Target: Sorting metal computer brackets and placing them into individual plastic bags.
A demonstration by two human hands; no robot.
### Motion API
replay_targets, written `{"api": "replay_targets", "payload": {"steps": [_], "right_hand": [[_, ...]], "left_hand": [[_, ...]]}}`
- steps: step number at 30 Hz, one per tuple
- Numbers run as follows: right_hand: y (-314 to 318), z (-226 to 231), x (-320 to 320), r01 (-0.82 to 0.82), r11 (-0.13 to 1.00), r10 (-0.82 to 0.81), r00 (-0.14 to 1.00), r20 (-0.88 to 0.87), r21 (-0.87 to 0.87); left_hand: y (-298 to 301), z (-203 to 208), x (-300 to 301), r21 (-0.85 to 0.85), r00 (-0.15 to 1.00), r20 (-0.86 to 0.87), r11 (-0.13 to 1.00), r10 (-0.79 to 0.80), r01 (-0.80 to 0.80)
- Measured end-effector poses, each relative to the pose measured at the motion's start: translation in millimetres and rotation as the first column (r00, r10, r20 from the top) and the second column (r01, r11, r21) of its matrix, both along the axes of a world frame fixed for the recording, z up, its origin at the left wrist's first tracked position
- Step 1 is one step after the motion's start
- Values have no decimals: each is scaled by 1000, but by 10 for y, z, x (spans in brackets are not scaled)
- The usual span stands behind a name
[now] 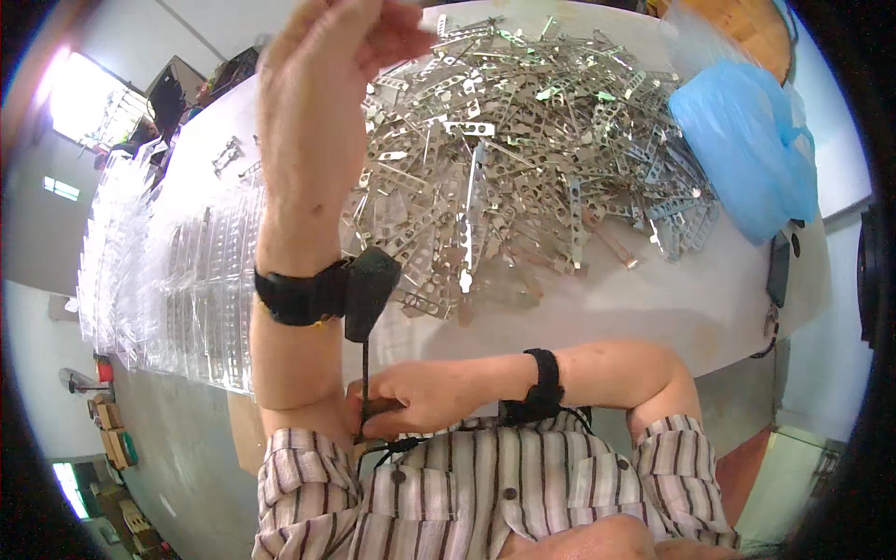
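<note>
My left arm is raised at the left, with my left hand (pixel 350 37) partly cut off by the upper edge. Its fingers are loosely bent and somewhat blurred; nothing shows in them. A black strap with a box-shaped device (pixel 371 291) circles that wrist. From the device a black cable (pixel 365 359) hangs down to my right hand (pixel 406 397), which lies across my body beside the left elbow. The fingers of my right hand are closed round the cable, partly hidden. Another black strap (pixel 543 375) is on my right wrist.
A large heap of perforated metal strips (pixel 523 159) covers the middle of the pale table (pixel 644 313). Clear plastic sleeves (pixel 201 280) stand stacked at the left. At the right are a blue plastic bag (pixel 747 145) and a dark flat device (pixel 777 269) near the edge.
</note>
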State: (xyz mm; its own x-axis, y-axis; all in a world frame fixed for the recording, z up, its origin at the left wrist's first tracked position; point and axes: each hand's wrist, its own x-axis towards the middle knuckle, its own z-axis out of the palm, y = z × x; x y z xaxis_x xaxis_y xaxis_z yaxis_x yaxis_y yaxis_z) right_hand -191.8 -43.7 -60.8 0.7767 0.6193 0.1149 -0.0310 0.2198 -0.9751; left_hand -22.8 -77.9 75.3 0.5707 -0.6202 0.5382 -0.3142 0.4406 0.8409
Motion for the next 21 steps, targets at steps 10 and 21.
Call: {"api": "replay_targets", "payload": {"steps": [10, 21], "right_hand": [[-45, -288, -56, 1, 968, 20, 996, 84, -249], [-928, 539, -53, 405, 853, -364, 914, 181, -330]], "left_hand": [[400, -973, 456, 385, 944, -198, 906, 265, -174], [635, -1715, 963, 544, 720, 404, 485, 564, -685]]}}
